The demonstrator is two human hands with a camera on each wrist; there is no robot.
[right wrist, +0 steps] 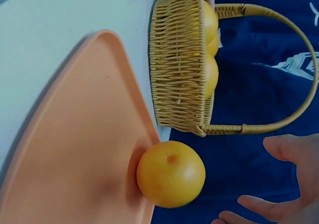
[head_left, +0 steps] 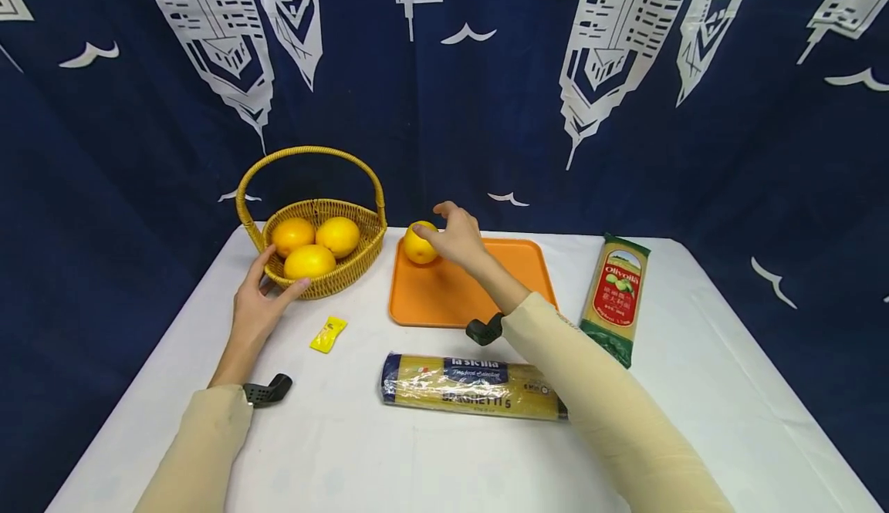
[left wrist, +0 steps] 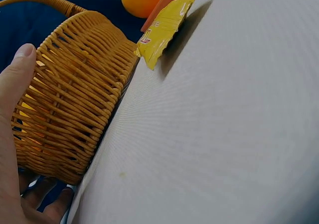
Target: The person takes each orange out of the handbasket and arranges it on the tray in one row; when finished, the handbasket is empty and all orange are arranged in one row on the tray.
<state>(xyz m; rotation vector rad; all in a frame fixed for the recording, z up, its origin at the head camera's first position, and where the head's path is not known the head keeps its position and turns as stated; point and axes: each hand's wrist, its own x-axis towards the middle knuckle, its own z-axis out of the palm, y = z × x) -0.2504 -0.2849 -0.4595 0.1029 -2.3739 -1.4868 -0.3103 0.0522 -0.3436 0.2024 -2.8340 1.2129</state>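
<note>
A wicker basket [head_left: 350, 270] with a tall arched handle stands on the table's left side, holding three yellow-orange fruits that look like oranges [head_left: 309, 261]. My left hand [head_left: 255, 306] grips its near left side, thumb on the front wall and fingers around the left, as the left wrist view shows. Another orange [right wrist: 171, 174] sits at the far left corner of an orange tray [head_left: 451, 297]. Over that corner is my right hand [head_left: 458, 237], thumb and fingers spread. In the right wrist view a gap shows between this hand and the fruit.
A small yellow packet [head_left: 328, 334] lies in front of the basket. A spaghetti pack [head_left: 472, 386] lies before the tray, partly behind my right sleeve. To the tray's right is a green and red pasta pack [head_left: 616, 297]. A dark blue patterned curtain [head_left: 417, 112] hangs behind the table.
</note>
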